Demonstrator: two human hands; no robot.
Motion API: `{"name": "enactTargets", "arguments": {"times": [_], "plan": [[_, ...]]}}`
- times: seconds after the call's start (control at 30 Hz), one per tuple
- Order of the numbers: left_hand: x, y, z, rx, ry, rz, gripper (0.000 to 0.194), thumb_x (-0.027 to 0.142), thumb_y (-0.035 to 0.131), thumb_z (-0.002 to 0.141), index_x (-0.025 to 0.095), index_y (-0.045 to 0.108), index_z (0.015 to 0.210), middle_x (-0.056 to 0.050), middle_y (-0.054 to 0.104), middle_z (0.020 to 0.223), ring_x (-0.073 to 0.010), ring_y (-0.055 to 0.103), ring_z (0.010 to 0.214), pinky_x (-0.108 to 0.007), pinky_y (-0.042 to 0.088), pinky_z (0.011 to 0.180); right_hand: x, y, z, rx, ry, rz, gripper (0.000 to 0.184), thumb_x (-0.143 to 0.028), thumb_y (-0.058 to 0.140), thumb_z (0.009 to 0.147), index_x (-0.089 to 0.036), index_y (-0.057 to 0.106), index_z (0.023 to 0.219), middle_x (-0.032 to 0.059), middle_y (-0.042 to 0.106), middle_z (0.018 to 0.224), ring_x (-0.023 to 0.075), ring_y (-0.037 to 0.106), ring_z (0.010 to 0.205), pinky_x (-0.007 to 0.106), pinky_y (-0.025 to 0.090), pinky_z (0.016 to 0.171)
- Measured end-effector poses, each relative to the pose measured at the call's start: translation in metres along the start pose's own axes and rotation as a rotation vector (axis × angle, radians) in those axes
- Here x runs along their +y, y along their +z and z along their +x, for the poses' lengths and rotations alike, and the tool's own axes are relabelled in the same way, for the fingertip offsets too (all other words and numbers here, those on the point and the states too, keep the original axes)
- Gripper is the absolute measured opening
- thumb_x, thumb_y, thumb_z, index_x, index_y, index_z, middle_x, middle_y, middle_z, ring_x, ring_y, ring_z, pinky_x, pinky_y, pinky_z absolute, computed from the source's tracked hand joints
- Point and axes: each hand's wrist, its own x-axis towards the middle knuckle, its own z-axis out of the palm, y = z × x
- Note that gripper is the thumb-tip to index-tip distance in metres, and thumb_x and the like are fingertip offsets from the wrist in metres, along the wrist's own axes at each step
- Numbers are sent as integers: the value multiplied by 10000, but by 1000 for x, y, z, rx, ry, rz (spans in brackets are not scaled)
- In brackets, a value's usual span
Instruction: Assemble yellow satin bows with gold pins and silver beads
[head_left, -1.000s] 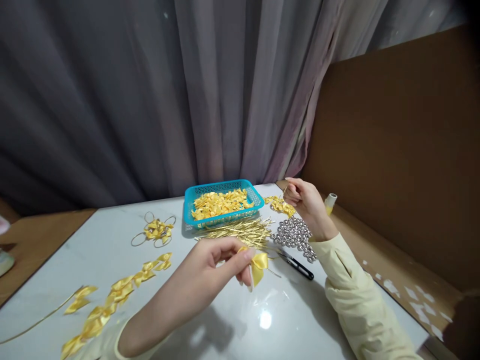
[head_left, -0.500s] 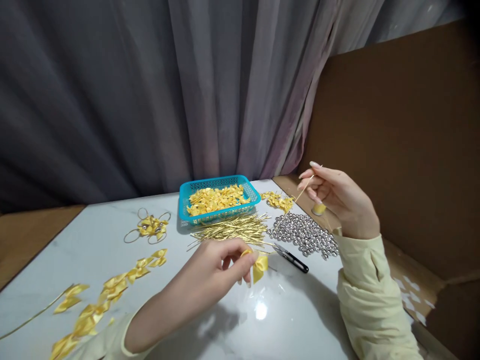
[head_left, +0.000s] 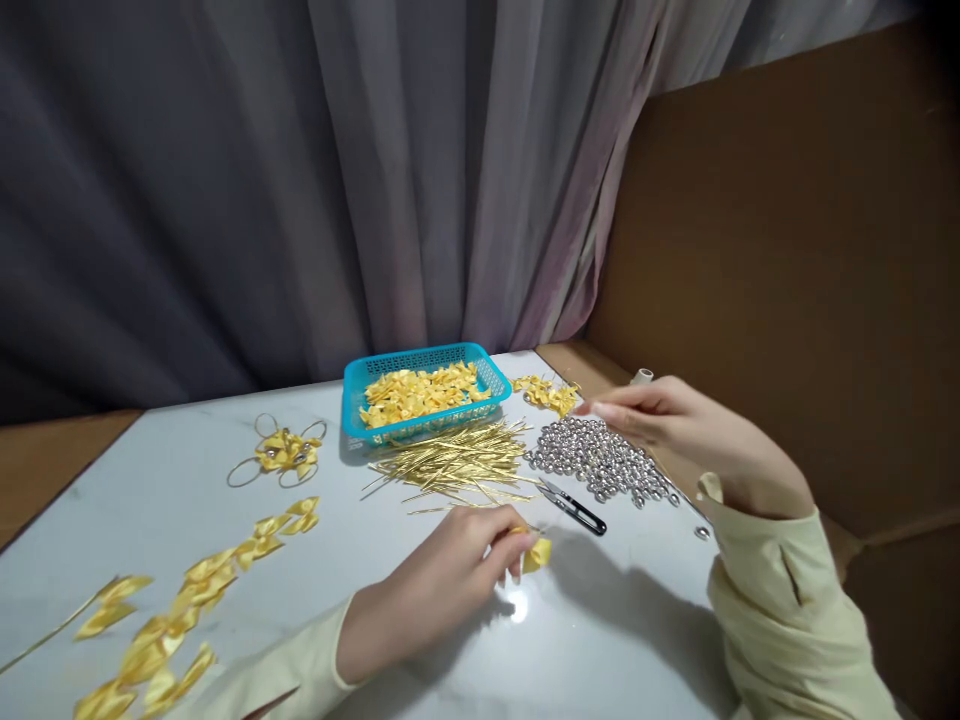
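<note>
My left hand (head_left: 450, 580) is closed in a pinch on a small yellow ribbon bow (head_left: 537, 553), low over the white table (head_left: 600, 640). My right hand (head_left: 690, 430) hovers above the pile of silver beads (head_left: 600, 460), its fingers pressed together and pointing left; I cannot make out what they hold, if anything. A heap of thin gold wire ties (head_left: 457, 465) lies between the hands and the blue basket (head_left: 360, 375) of yellow bows. Small black snips (head_left: 574, 508) lie just right of my left hand.
A chain of yellow bows (head_left: 195, 590) runs down the left of the table, and a finished bow cluster with wire loops (head_left: 281, 455) lies farther back. More loose bows (head_left: 547, 392) sit by the basket. A brown cardboard wall (head_left: 787, 260) stands on the right, a grey curtain behind.
My right hand came down from a raised position to just over the silver beads. My left hand dropped lower toward the table with the bow. The view shifted a little.
</note>
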Motion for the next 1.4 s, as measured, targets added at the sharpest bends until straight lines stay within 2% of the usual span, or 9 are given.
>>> {"name": "enactTargets", "arguments": {"times": [0.1, 0.17, 0.27, 0.37, 0.57, 0.7, 0.83, 1.1, 1.4], "plan": [[-10, 7, 11, 37, 39, 100, 333, 269, 337, 938, 174, 572, 721, 0, 584, 687, -146, 542, 651, -261, 399, 623, 31, -2, 1, -91, 29, -91, 212, -270, 622, 769, -189, 733, 931, 43, 650, 730, 142, 519, 621, 239, 391, 511], [-19, 13, 22, 77, 80, 168, 314, 262, 347, 936, 172, 568, 732, -18, 587, 737, -166, 546, 709, -289, 423, 674, 51, 0, 3, -130, 39, -152, 215, -221, 591, 764, -197, 728, 927, 50, 676, 831, 151, 557, 690, 245, 436, 581], [-32, 23, 39, 106, 128, 201, 242, 236, 380, 923, 170, 575, 796, -64, 587, 938, -201, 533, 902, -343, 428, 823, 75, 9, 12, -192, 33, -220, 232, -199, 512, 787, -155, 718, 882, 25, 633, 649, 128, 524, 539, 234, 412, 493], [-45, 36, 56, 130, 162, 245, 235, 221, 361, 933, 172, 572, 841, -92, 552, 1119, -223, 486, 1068, -388, 391, 936, 91, 24, 25, -125, 26, -281, 231, -120, 469, 757, -122, 699, 775, -7, 548, 514, 108, 461, 460, 235, 377, 490], [-64, 58, 77, 219, 169, 353, 227, 237, 345, 946, 161, 556, 982, -128, 514, 1240, -269, 423, 1195, -470, 340, 995, 114, 47, 43, 33, -30, -453, 240, 15, 413, 579, -138, 582, 655, -25, 464, 507, 109, 382, 500, 231, 295, 522], [-71, 67, 80, 281, 156, 408, 250, 210, 305, 955, 147, 548, 966, -156, 524, 1221, -279, 452, 1165, -484, 358, 962, 123, 50, 42, -6, -107, -538, 232, 41, 394, 552, -173, 469, 604, -48, 359, 514, 106, 305, 504, 229, 235, 520], [-74, 71, 81, 294, 177, 453, 233, 190, 315, 950, 148, 543, 972, -148, 548, 1196, -266, 468, 1156, -459, 371, 951, 126, 53, 42, -40, -161, -604, 228, 45, 413, 603, -183, 420, 619, -36, 374, 584, 114, 321, 549, 223, 223, 536], [-80, 75, 84, 312, 195, 517, 232, 168, 323, 943, 137, 549, 981, -146, 586, 1148, -265, 492, 1134, -449, 384, 934, 131, 56, 42, -9, -174, -713, 189, 6, 483, 697, -180, 452, 689, 0, 470, 664, 137, 415, 623, 216, 245, 562], [-81, 75, 84, 317, 179, 533, 258, 198, 316, 950, 127, 557, 1006, -155, 583, 1179, -266, 490, 1149, -441, 374, 944, 132, 59, 43, -6, -150, -784, 200, 20, 482, 693, -178, 460, 677, 3, 474, 653, 137, 411, 603, 222, 226, 545]]}}
